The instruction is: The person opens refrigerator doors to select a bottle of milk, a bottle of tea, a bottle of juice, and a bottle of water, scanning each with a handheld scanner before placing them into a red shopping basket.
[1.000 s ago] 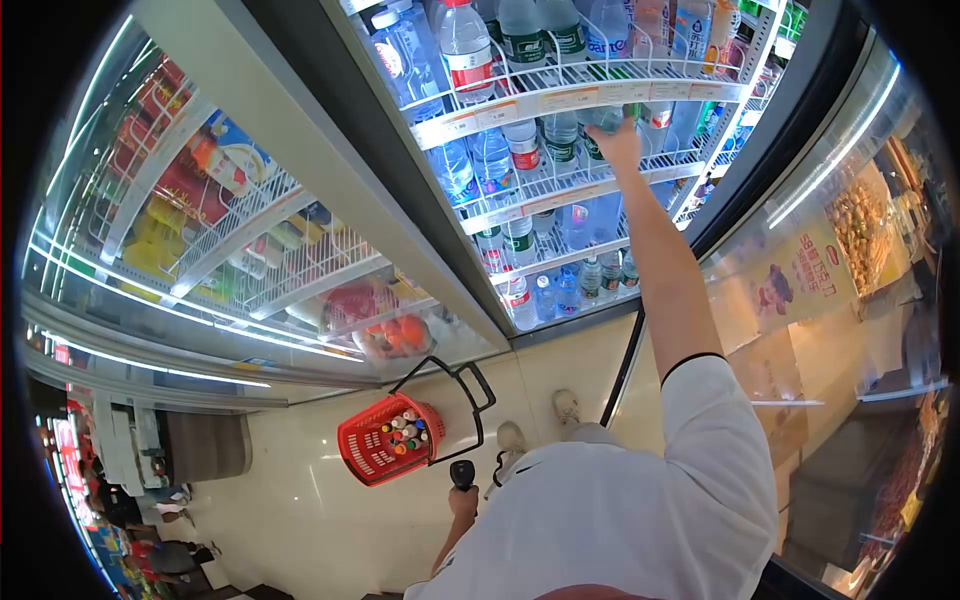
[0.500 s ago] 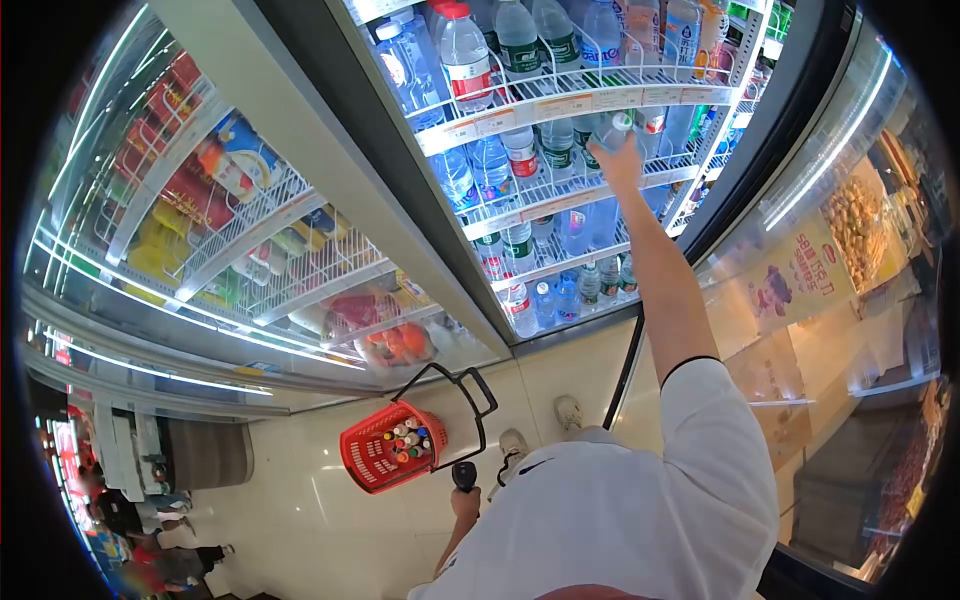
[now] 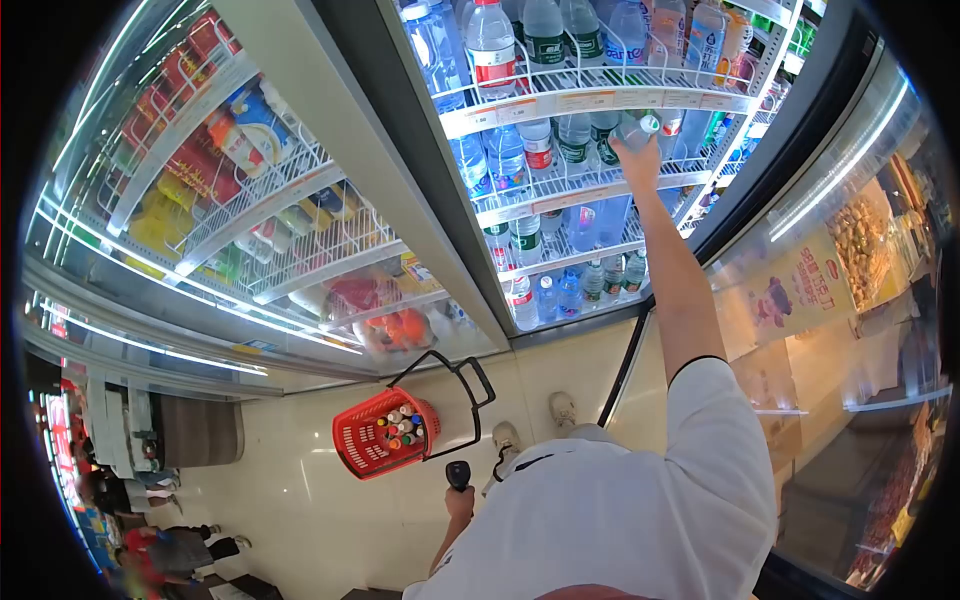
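Note:
My right hand [image 3: 640, 163] is closed around a clear bottle [image 3: 632, 130] with a pale cap, at the middle shelf [image 3: 530, 207] of an opened drinks cooler. Rows of water bottles stand behind and beside it, among them one with a red label [image 3: 537, 146]. Down at the lower middle, my left hand [image 3: 460, 502] is wrapped round the black handle [image 3: 458, 474] of something whose far end I cannot make out. The red basket [image 3: 350, 440] stands on the floor to its left, holding several small bottles.
A cooler door frame [image 3: 400, 160] slants down the left of the open shelves. Closed glass doors cover more shelves at the left. Snack packs [image 3: 860, 240] show behind glass at the right. Other people [image 3: 170, 550] are at the lower left.
My right hand has the bottle tilted and slightly nearer the shelf front. The view has shifted, so the cooler sits further right and the basket slightly further left.

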